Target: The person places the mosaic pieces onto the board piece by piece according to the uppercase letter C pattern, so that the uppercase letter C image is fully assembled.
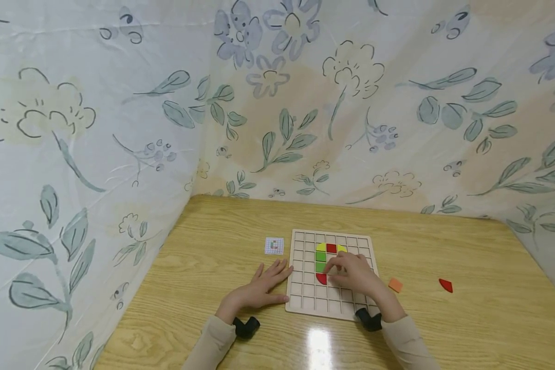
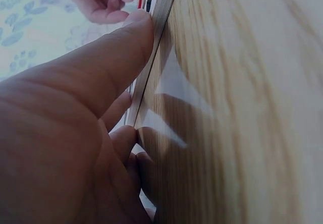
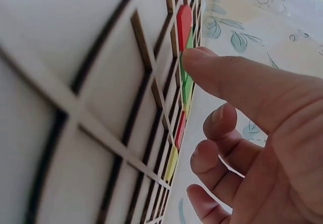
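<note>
My left hand [image 1: 263, 288] lies spread on the table, its thumb and fingertips against the left edge of the wooden grid board [image 1: 302, 303]. Over the board, my right hand [image 1: 353, 273] has its fingers loosely bent, with nothing visible between them. Its thumb [image 3: 202, 62] is by the green tiles and a red quarter-round tile [image 3: 184, 24]; whether it touches them I cannot tell. In the grid sit green square tiles [image 1: 321, 256], a red square tile [image 1: 331, 248], a yellow corner tile [image 1: 321, 247] and another yellow tile [image 1: 341, 248]. The right hand covers part of the grid.
A small pattern card [image 1: 274, 245] lies left of the board. To the right are an orange square tile [image 1: 395, 284] and a loose red quarter-round tile [image 1: 446, 285]. Flowered cloth [image 1: 277, 128] stands behind and left of the wooden table [image 1: 213, 231].
</note>
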Demonstrator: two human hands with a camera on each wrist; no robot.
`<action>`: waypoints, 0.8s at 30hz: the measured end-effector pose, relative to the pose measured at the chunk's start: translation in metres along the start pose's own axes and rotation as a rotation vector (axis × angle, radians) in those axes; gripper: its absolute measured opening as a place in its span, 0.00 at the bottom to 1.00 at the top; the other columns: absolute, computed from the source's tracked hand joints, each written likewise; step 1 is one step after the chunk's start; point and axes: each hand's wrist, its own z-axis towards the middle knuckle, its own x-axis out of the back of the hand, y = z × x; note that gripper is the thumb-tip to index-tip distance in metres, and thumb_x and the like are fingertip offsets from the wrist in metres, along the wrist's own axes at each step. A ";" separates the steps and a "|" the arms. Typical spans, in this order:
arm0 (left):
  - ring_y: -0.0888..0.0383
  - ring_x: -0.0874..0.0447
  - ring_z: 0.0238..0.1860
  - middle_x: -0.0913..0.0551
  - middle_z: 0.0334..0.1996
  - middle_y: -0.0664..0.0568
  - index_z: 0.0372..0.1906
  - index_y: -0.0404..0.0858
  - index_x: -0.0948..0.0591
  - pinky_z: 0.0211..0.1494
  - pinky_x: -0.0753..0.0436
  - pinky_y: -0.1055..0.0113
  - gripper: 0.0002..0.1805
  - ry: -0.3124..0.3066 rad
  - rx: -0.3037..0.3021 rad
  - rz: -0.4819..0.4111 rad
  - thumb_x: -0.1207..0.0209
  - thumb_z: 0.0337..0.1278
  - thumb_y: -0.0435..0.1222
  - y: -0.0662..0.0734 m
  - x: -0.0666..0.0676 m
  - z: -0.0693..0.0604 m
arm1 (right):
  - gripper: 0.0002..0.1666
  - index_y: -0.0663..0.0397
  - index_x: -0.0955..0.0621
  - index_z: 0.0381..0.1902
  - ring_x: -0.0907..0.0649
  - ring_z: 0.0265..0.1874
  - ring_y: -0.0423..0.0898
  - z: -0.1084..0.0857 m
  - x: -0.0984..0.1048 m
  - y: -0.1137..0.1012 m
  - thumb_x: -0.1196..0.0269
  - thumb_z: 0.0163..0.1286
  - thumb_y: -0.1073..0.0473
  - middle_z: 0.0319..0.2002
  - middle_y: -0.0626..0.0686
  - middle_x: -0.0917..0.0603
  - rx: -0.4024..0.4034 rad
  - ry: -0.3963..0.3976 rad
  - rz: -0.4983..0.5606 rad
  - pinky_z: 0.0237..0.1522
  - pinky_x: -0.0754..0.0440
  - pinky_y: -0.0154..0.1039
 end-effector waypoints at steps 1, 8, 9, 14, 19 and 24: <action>0.49 0.68 0.74 0.61 0.74 0.50 0.74 0.46 0.51 0.71 0.72 0.45 0.39 -0.001 0.005 -0.003 0.49 0.63 0.51 0.000 0.000 0.000 | 0.09 0.38 0.17 0.32 0.30 0.28 0.39 0.000 0.001 0.001 0.32 0.55 0.60 0.25 0.41 0.28 -0.005 0.002 0.004 0.36 0.42 0.43; 0.51 0.69 0.74 0.62 0.74 0.51 0.74 0.47 0.51 0.71 0.74 0.47 0.39 -0.007 0.024 -0.008 0.48 0.63 0.50 0.000 0.001 0.000 | 0.10 0.38 0.17 0.33 0.30 0.27 0.40 -0.003 0.007 0.009 0.33 0.56 0.62 0.25 0.42 0.28 -0.020 0.008 0.014 0.36 0.43 0.42; 0.51 0.69 0.74 0.62 0.74 0.51 0.74 0.48 0.52 0.71 0.74 0.47 0.39 -0.008 0.022 -0.001 0.48 0.63 0.51 0.000 0.001 0.000 | 0.10 0.38 0.17 0.33 0.30 0.27 0.40 -0.004 0.008 0.010 0.33 0.56 0.61 0.25 0.42 0.28 -0.021 0.010 0.012 0.36 0.43 0.42; 0.50 0.69 0.74 0.62 0.74 0.49 0.74 0.47 0.51 0.71 0.72 0.45 0.39 -0.005 0.005 0.018 0.49 0.63 0.51 -0.002 -0.001 0.001 | 0.09 0.40 0.17 0.33 0.31 0.26 0.42 -0.008 0.014 0.014 0.33 0.56 0.62 0.23 0.45 0.29 -0.017 0.024 0.012 0.35 0.45 0.42; 0.49 0.68 0.74 0.61 0.74 0.48 0.74 0.46 0.51 0.71 0.71 0.44 0.39 -0.003 0.002 0.015 0.49 0.63 0.50 -0.001 0.000 0.001 | 0.09 0.42 0.17 0.34 0.32 0.26 0.41 -0.010 0.019 0.020 0.32 0.56 0.61 0.24 0.43 0.30 -0.019 0.036 0.012 0.34 0.46 0.41; 0.47 0.68 0.74 0.62 0.74 0.47 0.74 0.44 0.52 0.70 0.70 0.43 0.39 -0.003 -0.005 0.021 0.49 0.64 0.50 0.001 0.001 -0.001 | 0.10 0.43 0.17 0.37 0.33 0.24 0.40 -0.015 0.026 0.027 0.33 0.57 0.61 0.24 0.44 0.30 -0.014 0.056 0.004 0.33 0.45 0.39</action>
